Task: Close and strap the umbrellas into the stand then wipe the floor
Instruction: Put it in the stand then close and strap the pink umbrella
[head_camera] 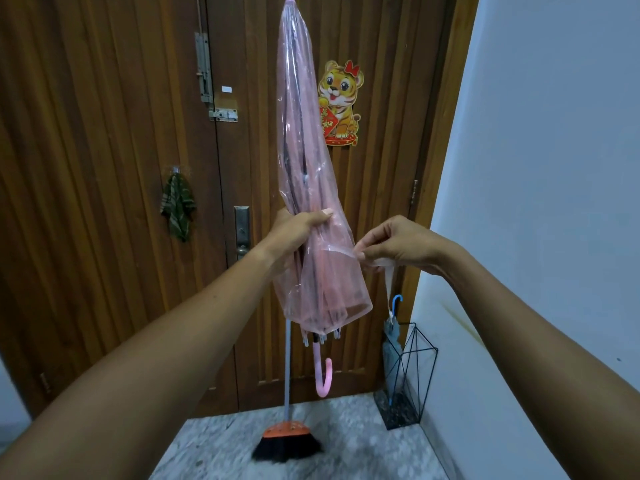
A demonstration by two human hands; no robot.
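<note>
A folded pink see-through umbrella (304, 140) hangs upright in front of me, tip up and pink hook handle (323, 377) down. My left hand (294, 233) grips its gathered canopy around the middle. My right hand (398, 244) pinches the umbrella's clear strap (388, 271) just to the right of the canopy, and the strap's loose end dangles below my fingers. A black wire umbrella stand (415, 368) sits on the floor in the right corner with a grey umbrella with a blue handle (393, 341) inside it.
A brown wooden door (121, 168) fills the background, with a green cloth (178, 206) on a hook and a tiger sticker (341, 102). A broom (285, 441) leans against the door. A white wall (554, 168) is on the right, and the floor (346, 452) is speckled stone.
</note>
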